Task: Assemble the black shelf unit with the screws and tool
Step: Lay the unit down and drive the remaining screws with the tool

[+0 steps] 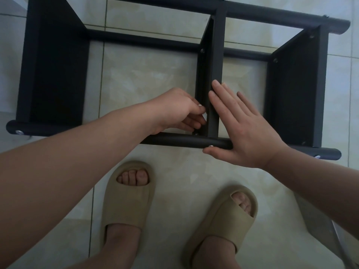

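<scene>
While right hand (246,133) presses shelf unit (215,55) — flat-palmed, left hand (174,109) pinches screw (200,106)

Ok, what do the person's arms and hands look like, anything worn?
The left hand and right hand are bare: no gloves, rings, watch or bands can be seen. No sleeve shows on either arm up to the frame edge.

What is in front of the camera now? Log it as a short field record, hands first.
left hand: pinches a small silver piece, probably a screw, beside the middle panel
right hand: flat, fingers straight, pressed on the middle panel's edge and front rail
shelf unit: black, lying on the tiled floor
slippers: beige, on both feet, near the front rail
</scene>
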Tool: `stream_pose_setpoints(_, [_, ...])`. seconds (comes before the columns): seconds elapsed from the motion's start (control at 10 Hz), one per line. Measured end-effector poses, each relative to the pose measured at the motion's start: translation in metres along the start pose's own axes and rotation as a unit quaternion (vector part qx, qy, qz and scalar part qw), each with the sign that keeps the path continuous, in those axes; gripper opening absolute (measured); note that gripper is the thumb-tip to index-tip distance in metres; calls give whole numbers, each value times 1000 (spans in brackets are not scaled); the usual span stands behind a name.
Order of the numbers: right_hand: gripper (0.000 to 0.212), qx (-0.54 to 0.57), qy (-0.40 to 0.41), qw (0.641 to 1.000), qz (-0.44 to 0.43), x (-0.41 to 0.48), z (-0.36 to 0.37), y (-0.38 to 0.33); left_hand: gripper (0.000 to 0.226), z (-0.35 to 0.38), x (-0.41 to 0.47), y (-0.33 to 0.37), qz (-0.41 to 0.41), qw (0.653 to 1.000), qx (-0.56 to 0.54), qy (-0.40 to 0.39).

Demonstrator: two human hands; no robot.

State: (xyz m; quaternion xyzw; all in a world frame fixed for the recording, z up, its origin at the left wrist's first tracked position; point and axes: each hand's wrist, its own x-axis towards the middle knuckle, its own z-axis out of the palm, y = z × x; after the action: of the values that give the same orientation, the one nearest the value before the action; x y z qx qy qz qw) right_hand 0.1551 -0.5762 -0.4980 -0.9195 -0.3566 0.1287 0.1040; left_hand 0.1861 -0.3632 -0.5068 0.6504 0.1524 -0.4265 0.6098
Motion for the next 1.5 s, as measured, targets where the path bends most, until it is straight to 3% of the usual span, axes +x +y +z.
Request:
stream_pose_setpoints(0.7, [103,5,4,1000,-2,0,0,-1,25,-4,-9,2,26,992,127,-12])
stream_pose_setpoints(1.5, [103,4,0,1000,1,0,0,-1,15,-11,-14,-2,29,960,270,-69])
